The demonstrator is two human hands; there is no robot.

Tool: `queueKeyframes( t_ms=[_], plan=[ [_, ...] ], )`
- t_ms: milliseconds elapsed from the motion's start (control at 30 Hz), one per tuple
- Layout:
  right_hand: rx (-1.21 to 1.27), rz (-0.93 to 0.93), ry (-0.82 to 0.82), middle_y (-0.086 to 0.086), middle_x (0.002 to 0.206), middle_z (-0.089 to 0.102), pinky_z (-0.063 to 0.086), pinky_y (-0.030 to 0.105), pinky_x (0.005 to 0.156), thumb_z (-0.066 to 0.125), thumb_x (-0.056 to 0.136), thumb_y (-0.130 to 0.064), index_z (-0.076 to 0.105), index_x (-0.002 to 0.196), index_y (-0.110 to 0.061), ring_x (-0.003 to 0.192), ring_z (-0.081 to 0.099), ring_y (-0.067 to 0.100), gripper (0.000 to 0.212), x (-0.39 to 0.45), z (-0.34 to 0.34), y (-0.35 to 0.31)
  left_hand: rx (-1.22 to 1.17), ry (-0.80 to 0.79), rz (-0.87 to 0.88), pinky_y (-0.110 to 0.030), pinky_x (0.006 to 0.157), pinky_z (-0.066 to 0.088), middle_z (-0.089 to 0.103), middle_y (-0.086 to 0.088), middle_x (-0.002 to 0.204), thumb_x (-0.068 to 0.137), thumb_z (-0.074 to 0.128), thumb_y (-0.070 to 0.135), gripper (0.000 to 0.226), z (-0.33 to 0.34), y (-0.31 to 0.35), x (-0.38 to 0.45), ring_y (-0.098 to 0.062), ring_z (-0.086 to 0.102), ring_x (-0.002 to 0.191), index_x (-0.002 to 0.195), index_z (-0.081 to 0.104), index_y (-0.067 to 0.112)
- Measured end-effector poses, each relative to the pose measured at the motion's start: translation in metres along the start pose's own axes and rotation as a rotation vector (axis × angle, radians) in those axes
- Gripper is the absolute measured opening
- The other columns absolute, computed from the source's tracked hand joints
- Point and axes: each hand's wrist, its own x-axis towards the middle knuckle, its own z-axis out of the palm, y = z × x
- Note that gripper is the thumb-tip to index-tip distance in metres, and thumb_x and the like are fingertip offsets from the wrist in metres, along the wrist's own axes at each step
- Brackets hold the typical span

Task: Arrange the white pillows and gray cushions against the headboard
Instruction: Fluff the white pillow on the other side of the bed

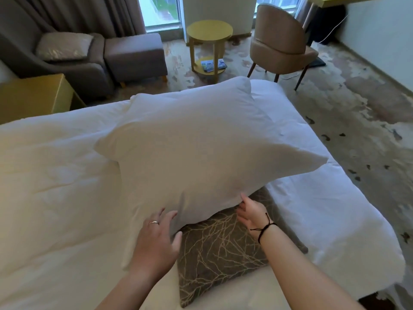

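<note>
White pillow point(201, 148) at frame centre overlies gray cushion point(219, 247); my left hand point(156, 238) and right hand point(252, 213), fingers spread, should grip its near corners firmly.

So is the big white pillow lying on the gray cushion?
Touching. The head view shows the white pillow with its lower edge resting on top of the gray cushion, covering the cushion's far part.

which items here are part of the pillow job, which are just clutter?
Job:
white pillow, left hand and right hand at its near edge
gray cushion under it, branch pattern
bed they lie on

Lying about:
silver cushion on the armchair
round side table
tan chair
nightstand
</note>
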Motion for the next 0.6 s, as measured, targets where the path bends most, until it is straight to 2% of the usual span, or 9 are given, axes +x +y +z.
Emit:
queueKeyframes(
  t_ms=[67, 133, 200, 267, 333, 400, 533, 600],
  plan=[
    [0.146, 0.035, -0.035, 0.012, 0.141, 0.049, 0.036, 0.050, 0.110, 0.069, 0.086, -0.042, 0.041, 0.141, -0.013, 0.124, 0.050, 0.030, 0.068, 0.022, 0.002, -0.008, 0.065, -0.019, 0.027, -0.038, 0.112, 0.031, 0.035, -0.005, 0.151, 0.088, 0.058, 0.041, 0.055, 0.006, 0.010, 0.011, -0.026, 0.035, 0.133, 0.139, 0.043, 0.030],
    [0.253, 0.058, -0.078, 0.011, 0.145, 0.046, 0.030, 0.052, 0.113, 0.074, 0.081, -0.043, 0.036, 0.145, -0.013, 0.132, 0.043, 0.032, 0.081, 0.040, 0.006, -0.012, 0.100, -0.040, 0.035, -0.038, 0.115, 0.026, 0.031, -0.005, 0.153, 0.089, 0.056, 0.043, 0.057, 0.011, 0.018, 0.019, -0.027, 0.031, 0.138, 0.142, 0.040, 0.031],
    [0.324, 0.073, -0.107, 0.009, 0.143, 0.047, 0.031, 0.054, 0.112, 0.079, 0.077, -0.042, 0.036, 0.145, -0.014, 0.131, 0.044, 0.033, 0.085, 0.051, 0.013, -0.016, 0.118, -0.057, 0.028, -0.039, 0.117, 0.022, 0.028, -0.004, 0.155, 0.090, 0.054, 0.045, 0.058, 0.015, 0.022, 0.026, -0.026, 0.025, 0.142, 0.143, 0.036, 0.032],
    [0.406, 0.076, -0.140, 0.008, 0.136, 0.054, 0.043, 0.052, 0.101, 0.081, 0.075, -0.036, 0.046, 0.135, -0.016, 0.121, 0.052, 0.031, 0.072, 0.060, 0.020, -0.021, 0.118, -0.061, 0.016, -0.039, 0.118, 0.021, 0.027, -0.003, 0.156, 0.090, 0.053, 0.046, 0.058, 0.016, 0.024, 0.034, -0.025, 0.024, 0.143, 0.144, 0.036, 0.032],
    [0.469, 0.090, -0.150, 0.008, 0.125, 0.059, 0.051, 0.048, 0.087, 0.081, 0.076, -0.030, 0.055, 0.116, -0.018, 0.109, 0.058, 0.028, 0.049, 0.066, 0.029, -0.026, 0.119, -0.065, 0.002, -0.039, 0.117, 0.023, 0.028, -0.003, 0.156, 0.090, 0.054, 0.045, 0.058, 0.017, 0.025, 0.041, -0.025, 0.025, 0.142, 0.144, 0.037, 0.031],
    [0.480, 0.103, -0.110, 0.008, 0.117, 0.063, 0.052, 0.046, 0.087, 0.080, 0.078, -0.025, 0.058, 0.107, -0.017, 0.103, 0.061, 0.027, 0.038, 0.073, 0.037, -0.031, 0.120, -0.077, -0.014, -0.039, 0.117, 0.023, 0.027, -0.002, 0.156, 0.091, 0.053, 0.046, 0.058, 0.018, 0.027, 0.047, -0.025, 0.025, 0.142, 0.144, 0.036, 0.031],
    [0.483, 0.099, -0.020, 0.012, 0.105, 0.068, 0.055, 0.043, 0.084, 0.079, 0.079, -0.015, 0.060, 0.108, -0.010, 0.094, 0.066, 0.027, 0.035, 0.083, 0.053, -0.037, 0.126, -0.079, -0.018, -0.038, 0.118, 0.021, 0.022, 0.001, 0.158, 0.092, 0.049, 0.049, 0.058, 0.020, 0.040, 0.056, -0.022, 0.019, 0.144, 0.145, 0.033, 0.033],
    [0.463, 0.095, 0.013, 0.014, 0.099, 0.069, 0.053, 0.045, 0.091, 0.076, 0.079, -0.011, 0.061, 0.107, -0.007, 0.093, 0.066, 0.029, 0.032, 0.080, 0.056, -0.038, 0.128, -0.065, 0.000, -0.038, 0.118, 0.021, 0.022, 0.002, 0.158, 0.092, 0.048, 0.049, 0.058, 0.017, 0.049, 0.060, -0.021, 0.018, 0.145, 0.145, 0.033, 0.033]
  ],
)
